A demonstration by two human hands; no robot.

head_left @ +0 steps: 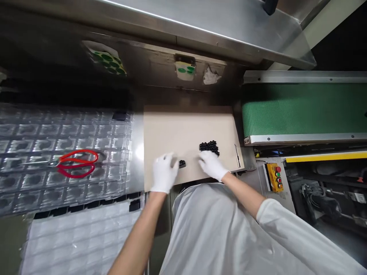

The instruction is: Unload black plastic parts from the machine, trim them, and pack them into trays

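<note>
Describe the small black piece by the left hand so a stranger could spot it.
Find the beige cardboard sheet left of the green conveyor belt. Near its front edge, the small black piece lies beside the gloved left hand. Unlike the heap of black pieces at the right hand, it sits alone.

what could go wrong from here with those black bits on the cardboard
The right hand is against the heap of small black parts, so a nudge could scatter them, perhaps off the beige cardboard sheet toward the green conveyor belt. The lone black part lies near the sheet's front edge by the left hand and might get knocked off. The red-handled scissors could scratch the clear plastic trays beneath them.
</note>
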